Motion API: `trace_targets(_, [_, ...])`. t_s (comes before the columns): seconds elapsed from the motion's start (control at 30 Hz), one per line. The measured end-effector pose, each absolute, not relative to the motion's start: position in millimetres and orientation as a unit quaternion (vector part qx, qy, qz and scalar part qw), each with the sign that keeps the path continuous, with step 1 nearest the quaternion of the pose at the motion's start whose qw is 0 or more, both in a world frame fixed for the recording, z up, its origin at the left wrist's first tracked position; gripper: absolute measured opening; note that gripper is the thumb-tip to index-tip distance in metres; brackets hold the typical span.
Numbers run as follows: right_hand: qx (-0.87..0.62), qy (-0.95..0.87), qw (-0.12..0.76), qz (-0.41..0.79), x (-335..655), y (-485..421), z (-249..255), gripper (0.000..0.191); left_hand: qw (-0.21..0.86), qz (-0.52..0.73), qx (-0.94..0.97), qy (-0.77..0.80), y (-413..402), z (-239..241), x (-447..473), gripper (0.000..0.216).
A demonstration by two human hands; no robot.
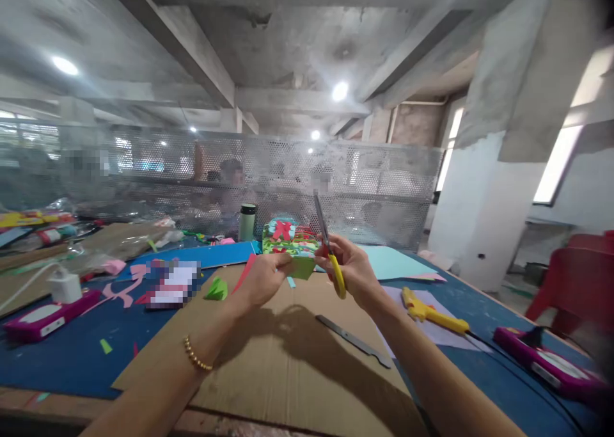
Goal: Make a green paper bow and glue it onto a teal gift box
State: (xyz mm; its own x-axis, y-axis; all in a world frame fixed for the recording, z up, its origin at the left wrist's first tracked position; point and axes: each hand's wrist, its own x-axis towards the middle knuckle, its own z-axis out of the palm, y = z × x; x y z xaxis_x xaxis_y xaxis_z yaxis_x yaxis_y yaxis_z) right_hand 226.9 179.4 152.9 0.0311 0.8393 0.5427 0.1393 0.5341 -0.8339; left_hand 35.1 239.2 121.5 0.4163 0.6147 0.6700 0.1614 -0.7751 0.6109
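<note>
Above the cardboard (288,366), the left hand (261,282) pinches a green paper scrap (302,268), raised so its edge meets the yellow scissors (325,235) clenched in the right hand (354,276).

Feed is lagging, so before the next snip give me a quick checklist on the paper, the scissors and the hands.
1. Grip of left hand on green paper: ok, pinched.
2. Hold of right hand on scissors: ok, fingers in yellow handles.
3. Blades on the paper: cannot tell; they point up beside it.
4. Fingers of the left hand away from blades: ok.
5. Surface beneath, the cardboard: ok, metal ruler lies off to the right.
</note>
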Motion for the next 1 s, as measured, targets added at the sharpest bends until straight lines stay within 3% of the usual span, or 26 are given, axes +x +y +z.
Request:
trace_targets(0.1, [-0.382,-0.628,0.604,0.307,231.1,190.8,138.3,0.057,0.258,0.474,0.801,0.259,242.3,115.6,35.2,0.023])
trace_targets(0.27, [-0.387,-0.644,0.585,0.305,230.9,194.9,120.1,0.053,0.419,0.444,0.755,0.238,237.4,108.4,34.7,0.020])
trace_targets(0.4, [-0.396,-0.660,0.557,0.311,233.8,197.2,110.7,0.051,0.490,0.425,0.729,0.220,234.8,104.8,32.4,0.021])
trace_targets(0.57, [-0.422,-0.639,0.559,0.318,236.5,196.3,102.6,0.054,0.485,0.392,0.741,0.249,236.7,99.7,29.4,0.030])
trace_targets(0.77, [-0.415,-0.646,0.552,0.326,229.5,186.2,95.4,0.045,0.537,0.356,0.723,0.250,232.0,96.5,33.7,0.021])
trace_targets(1.0, [-0.434,-0.602,0.568,0.355,224.2,178.4,100.9,0.044,0.553,0.374,0.695,0.266,223.2,98.3,33.4,0.035])
